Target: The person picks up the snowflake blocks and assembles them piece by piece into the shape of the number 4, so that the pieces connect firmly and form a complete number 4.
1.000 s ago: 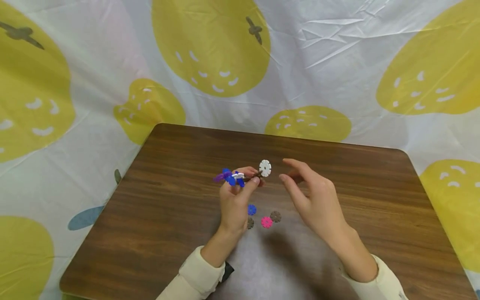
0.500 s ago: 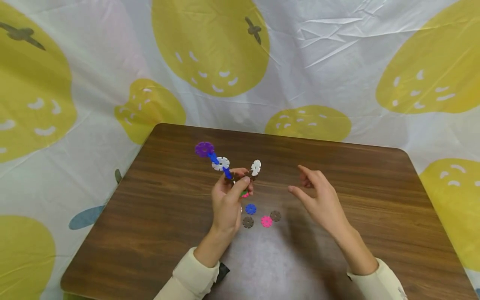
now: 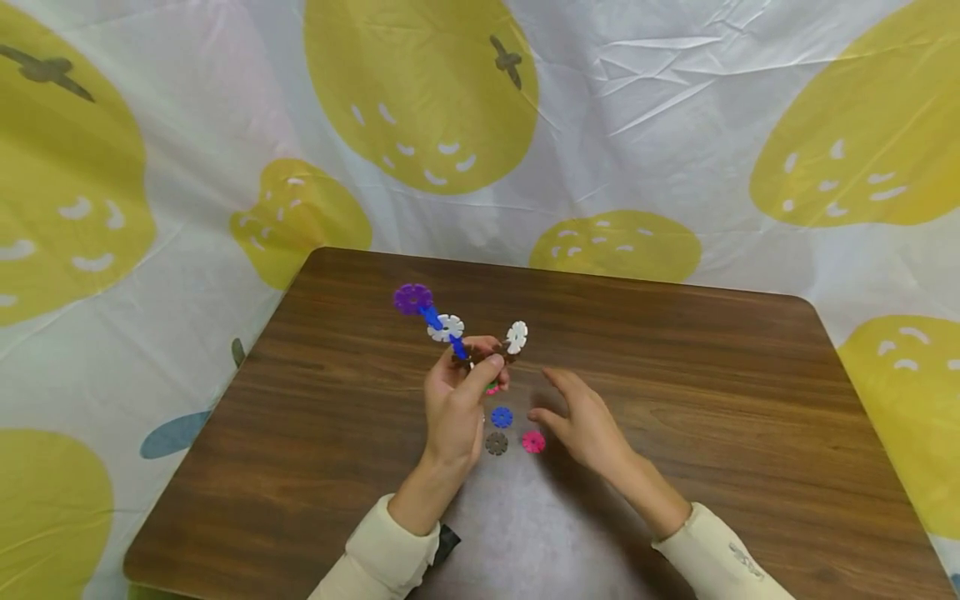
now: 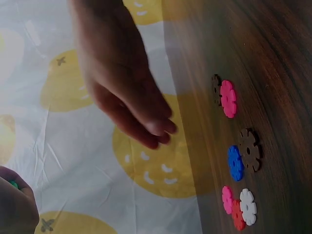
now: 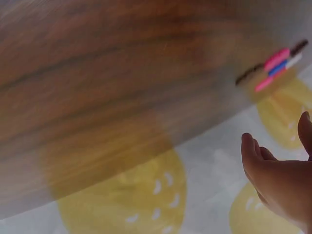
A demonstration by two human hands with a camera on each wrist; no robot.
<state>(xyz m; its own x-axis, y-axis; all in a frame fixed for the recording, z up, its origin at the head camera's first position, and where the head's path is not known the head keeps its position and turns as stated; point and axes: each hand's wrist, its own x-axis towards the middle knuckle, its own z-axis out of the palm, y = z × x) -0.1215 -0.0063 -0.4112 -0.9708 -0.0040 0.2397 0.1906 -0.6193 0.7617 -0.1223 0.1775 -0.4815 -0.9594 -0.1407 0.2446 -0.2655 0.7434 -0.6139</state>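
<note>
Hands over dark wooden table, pear-print cloth behind

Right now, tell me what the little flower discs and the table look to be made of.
Flower discs: probably moulded plastic; flat, saturated colours, crisp notched edges, matte to slightly glossy. Table: wood or wood-look laminate; dark brown grain streaks under a smooth sheen that reflects light. Which one, the look leaves open.
</note>
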